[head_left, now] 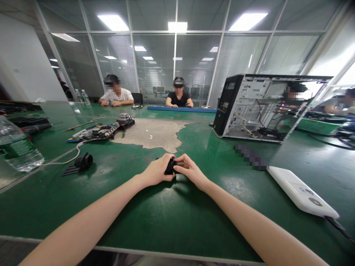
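Note:
Both hands meet over the middle of the green table (pixel 155 218), around a small black plastic part (pixel 169 168). My left hand (pixel 156 170) wraps round the part from the left, thumb and fingers closed on it. From the right, my right hand (pixel 191 171) pinches the part's right edge between thumb and fingertips. Much of the part is hidden by the fingers, and its exact kind cannot be made out. To the left lies another black plastic piece (pixel 83 160), with a round end and flat prongs.
A water bottle (pixel 19 147) stands at the left. Behind are a circuit board (pixel 95 133) and a worn grey patch (pixel 149 135). An open computer case (pixel 233 107) and a white device (pixel 302 192) with a cable lie right. Several people sit around the table.

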Available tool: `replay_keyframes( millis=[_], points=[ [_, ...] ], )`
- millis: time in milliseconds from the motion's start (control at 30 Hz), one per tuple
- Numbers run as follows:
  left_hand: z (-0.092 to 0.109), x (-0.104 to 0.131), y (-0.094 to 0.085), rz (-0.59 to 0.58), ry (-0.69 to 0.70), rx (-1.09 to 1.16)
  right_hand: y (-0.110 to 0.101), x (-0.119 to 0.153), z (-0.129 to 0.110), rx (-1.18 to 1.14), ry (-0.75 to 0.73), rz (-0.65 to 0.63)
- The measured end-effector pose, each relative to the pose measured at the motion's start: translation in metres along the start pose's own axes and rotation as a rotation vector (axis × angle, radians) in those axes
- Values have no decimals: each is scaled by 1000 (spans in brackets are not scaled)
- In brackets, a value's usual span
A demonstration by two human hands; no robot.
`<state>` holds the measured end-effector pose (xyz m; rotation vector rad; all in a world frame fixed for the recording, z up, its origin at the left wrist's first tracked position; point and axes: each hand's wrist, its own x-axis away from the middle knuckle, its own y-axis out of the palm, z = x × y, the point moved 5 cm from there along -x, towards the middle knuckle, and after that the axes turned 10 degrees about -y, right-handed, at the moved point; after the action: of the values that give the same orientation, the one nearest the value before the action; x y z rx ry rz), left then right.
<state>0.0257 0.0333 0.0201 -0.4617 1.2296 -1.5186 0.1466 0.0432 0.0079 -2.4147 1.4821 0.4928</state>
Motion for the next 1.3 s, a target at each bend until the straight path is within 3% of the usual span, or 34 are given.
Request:
replay_keyframes(
  millis=[367, 667, 1000, 1300],
  points=[
    [1, 0, -1, 1, 7, 5, -3, 0, 8, 82, 91, 26],
    [1, 0, -1, -5, 1, 5, 1, 0, 0, 24, 21, 1],
    [2, 0, -2, -3, 10, -1, -3, 0, 7, 77, 96, 28],
    [1, 0, -1, 6, 25, 5, 1, 1, -1, 5, 33, 14]
  ],
)
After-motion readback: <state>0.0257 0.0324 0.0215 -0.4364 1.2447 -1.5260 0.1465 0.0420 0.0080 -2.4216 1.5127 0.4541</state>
